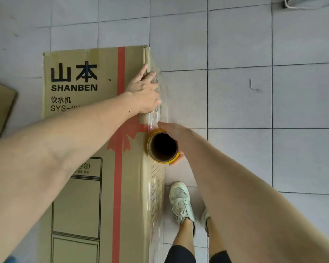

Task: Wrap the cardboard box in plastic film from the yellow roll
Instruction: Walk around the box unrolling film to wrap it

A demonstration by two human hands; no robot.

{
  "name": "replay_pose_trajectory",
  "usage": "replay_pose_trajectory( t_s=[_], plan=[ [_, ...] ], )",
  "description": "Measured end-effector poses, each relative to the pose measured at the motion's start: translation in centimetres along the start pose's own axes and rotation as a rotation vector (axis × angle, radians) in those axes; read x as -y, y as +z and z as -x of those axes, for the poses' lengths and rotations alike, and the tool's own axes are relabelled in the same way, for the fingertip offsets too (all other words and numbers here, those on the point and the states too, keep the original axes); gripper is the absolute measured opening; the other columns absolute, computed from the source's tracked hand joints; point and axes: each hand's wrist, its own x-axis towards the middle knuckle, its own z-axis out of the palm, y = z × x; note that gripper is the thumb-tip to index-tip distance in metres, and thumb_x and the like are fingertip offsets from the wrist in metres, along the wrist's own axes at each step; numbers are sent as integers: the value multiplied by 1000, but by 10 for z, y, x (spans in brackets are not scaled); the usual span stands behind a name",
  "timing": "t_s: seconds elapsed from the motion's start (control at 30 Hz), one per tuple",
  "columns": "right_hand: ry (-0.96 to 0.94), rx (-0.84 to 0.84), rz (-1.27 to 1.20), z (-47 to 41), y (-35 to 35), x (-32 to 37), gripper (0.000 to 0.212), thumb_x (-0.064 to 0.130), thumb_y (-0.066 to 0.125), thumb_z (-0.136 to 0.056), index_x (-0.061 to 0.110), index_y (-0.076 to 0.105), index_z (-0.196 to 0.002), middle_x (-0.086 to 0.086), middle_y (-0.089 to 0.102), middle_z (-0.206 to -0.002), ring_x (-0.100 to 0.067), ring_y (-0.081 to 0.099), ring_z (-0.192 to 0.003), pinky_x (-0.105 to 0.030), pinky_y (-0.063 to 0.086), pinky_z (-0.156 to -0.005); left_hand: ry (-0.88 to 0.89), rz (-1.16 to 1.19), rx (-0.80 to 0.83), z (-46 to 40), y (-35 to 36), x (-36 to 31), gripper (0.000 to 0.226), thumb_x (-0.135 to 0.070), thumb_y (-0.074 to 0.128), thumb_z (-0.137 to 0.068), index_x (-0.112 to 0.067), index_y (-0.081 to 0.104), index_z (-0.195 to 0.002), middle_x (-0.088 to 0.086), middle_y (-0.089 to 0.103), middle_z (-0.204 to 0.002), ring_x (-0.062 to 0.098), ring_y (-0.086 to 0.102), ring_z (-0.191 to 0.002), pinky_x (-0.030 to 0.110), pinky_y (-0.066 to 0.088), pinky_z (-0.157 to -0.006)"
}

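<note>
The cardboard box (95,130) looks stiff and bulky, its film (160,103) thin and clingy: left hand (143,92) presses flat on the box edge, fingers straight, while right hand (176,137) grips the yellow roll (162,147).

Box (80,130) under left hand (142,92): brown, red ribbon print, black lettering. Roll (162,147) in right hand (176,135): yellow rim, brown core. Film (160,103) between hands: clear.

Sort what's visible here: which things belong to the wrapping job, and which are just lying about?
Part of the job:
- cardboard box
- yellow roll, gripped by the right hand
- plastic film, stretched from the roll along the box's side
- left hand, pressing the film at the box's edge

Lying about:
- flat cardboard piece on the floor, far left
- white cable, top right
</note>
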Motion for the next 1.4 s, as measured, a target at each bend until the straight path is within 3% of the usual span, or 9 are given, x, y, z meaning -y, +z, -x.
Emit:
replay_pose_trajectory(
  t_s=[0.13, 0.4, 0.57, 0.7, 0.8, 0.87, 1.03, 1.1, 1.4],
  plan=[
    [117, 15, -339, -19, -4, -58, 98, 60, 69, -44, 25, 49, -133, -17, 61, -123, -44, 64, -102, -61, 53, -83, -2, -23, 38, -3, -1, 2, 53, -47, 19, -104, -30, 55, -140, 4, 41, -153, 34, 3, -153, 59, -20, -116],
    [300, 299, -990, 5, 5, -155, 50, 43, 57, -93, 15, 46, -133, -29, 59, -124, -51, 62, -108, -62, 46, -98, -11, -178, 95, 5, -10, -15, 61, -60, 18, -101, -30, 51, -144, 8, 31, -161, 36, -2, -153, 65, -22, -112],
    [185, -6, -467, 10, -9, -115, 51, 28, 46, -102, 23, 31, -150, -15, 35, -152, -45, 51, -124, -66, 41, -100, 119, -215, 168, 32, 17, -61, 74, -61, -1, -99, -29, 38, -153, 1, 24, -165, 32, -6, -154, 62, -18, -115],
    [38, -123, -63, 7, -16, -77, 33, 18, 35, -100, 2, 52, -123, -21, 53, -127, -44, 54, -114, -63, 47, -93, 30, -119, 42, 59, 21, -61, 71, -55, 1, -102, -26, 44, -150, 4, 24, -165, 32, -3, -154, 58, -18, -116],
    [14, -73, 85, 6, -1, -62, 58, 52, 42, -94, 8, 46, -132, -18, 52, -130, -46, 52, -118, -58, 47, -96, 5, -13, -17, 69, 29, -63, 66, -55, 6, -103, -27, 42, -151, 2, 15, -167, 29, -14, -153, 57, -16, -118],
    [-25, -36, 102, -11, 11, -66, 97, 79, 60, -59, 18, 52, -134, -12, 59, -127, -38, 58, -114, -50, 47, -97, -29, 88, -50, 70, 35, -64, 61, -53, 10, -104, -28, 39, -153, 2, 13, -167, 28, -19, -152, 56, -18, -118],
    [-66, 15, -100, -21, 9, -114, 59, 58, 71, -52, 31, 60, -104, -13, 62, -125, -40, 62, -112, -52, 51, -95, -70, 167, -43, 60, 40, -69, 58, -55, 14, -104, -32, 33, -155, 3, 5, -168, 25, -26, -150, 55, -20, -117],
    [36, 34, -350, -7, 3, -147, 76, 57, 75, -45, 29, 57, -114, -15, 63, -122, -41, 66, -102, -57, 53, -86, -81, 168, -13, 58, 38, -70, 59, -56, 16, -104, -34, 32, -155, 3, 3, -168, 25, -26, -149, 55, -22, -116],
    [248, 311, -1155, 16, 21, -252, 49, 43, 55, -90, 10, 54, -125, -26, 64, -117, -48, 62, -106, -62, 51, -90, -117, 29, 108, 66, 26, -81, 66, -65, 13, -100, -34, 23, -157, 2, -1, -168, 28, -29, -148, 55, -23, -115]
  ],
)
